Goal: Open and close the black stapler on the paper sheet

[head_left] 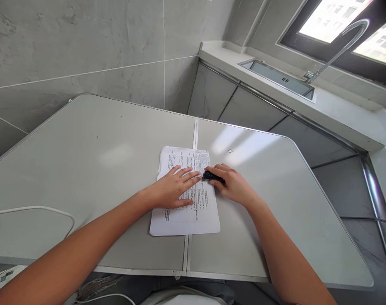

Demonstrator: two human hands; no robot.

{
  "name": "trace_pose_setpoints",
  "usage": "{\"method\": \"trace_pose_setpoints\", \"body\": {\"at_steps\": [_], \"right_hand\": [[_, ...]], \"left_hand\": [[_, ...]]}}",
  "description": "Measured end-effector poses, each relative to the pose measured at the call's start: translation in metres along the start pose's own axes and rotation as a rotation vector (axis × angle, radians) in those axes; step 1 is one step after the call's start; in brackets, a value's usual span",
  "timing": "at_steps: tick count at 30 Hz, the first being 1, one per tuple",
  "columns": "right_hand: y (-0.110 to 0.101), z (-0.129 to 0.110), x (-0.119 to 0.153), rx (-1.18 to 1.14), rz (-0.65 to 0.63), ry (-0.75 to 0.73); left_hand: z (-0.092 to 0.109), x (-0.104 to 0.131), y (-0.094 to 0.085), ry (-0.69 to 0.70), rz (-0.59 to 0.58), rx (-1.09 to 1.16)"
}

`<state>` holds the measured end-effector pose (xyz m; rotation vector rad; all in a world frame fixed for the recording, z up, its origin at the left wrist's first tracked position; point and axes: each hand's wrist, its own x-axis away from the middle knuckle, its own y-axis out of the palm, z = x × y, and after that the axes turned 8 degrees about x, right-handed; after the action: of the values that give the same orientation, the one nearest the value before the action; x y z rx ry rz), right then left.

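Printed sheets of paper (186, 222) lie across the seam in the middle of the table. Flat on them, with its fingers spread, rests my left hand (175, 188). A black stapler (213, 176) is gripped in my right hand (232, 182) at the right edge of the paper. Its front end reaches over the sheets, close to the fingertips of my left hand. Whether its jaws are closed on the paper, I cannot tell. A small piece of paper with dense print (202, 159) lies at the top right of the sheets.
The folding table (132, 135) has a metal seam down its middle. On it lies a small silvery bit (230, 151), right of the paper. A white cable (34, 208) loops over the left side. Behind stands a counter with a sink (277, 78) and a tall faucet (339, 55).
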<state>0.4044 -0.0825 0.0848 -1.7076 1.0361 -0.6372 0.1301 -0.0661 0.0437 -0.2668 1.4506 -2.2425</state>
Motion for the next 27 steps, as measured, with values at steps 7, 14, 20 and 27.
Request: {"method": "trace_pose_setpoints", "body": {"at_steps": [7,14,20,27], "right_hand": [[-0.0003,-0.0007,-0.0005,0.018,-0.01,0.0],[0.0008,-0.0008,-0.0003,0.035,-0.004,0.0],[0.0004,-0.0014,0.0001,0.041,-0.016,0.0],[0.0006,-0.0015,-0.0002,0.062,-0.012,-0.004]], "left_hand": [[0.0012,-0.0001,-0.0014,-0.007,-0.015,-0.022],[0.001,-0.0004,-0.0003,-0.013,-0.012,-0.017],[0.0015,-0.0003,-0.0013,-0.011,-0.006,-0.013],[0.0,0.0007,-0.0003,-0.003,0.002,-0.017]]}}
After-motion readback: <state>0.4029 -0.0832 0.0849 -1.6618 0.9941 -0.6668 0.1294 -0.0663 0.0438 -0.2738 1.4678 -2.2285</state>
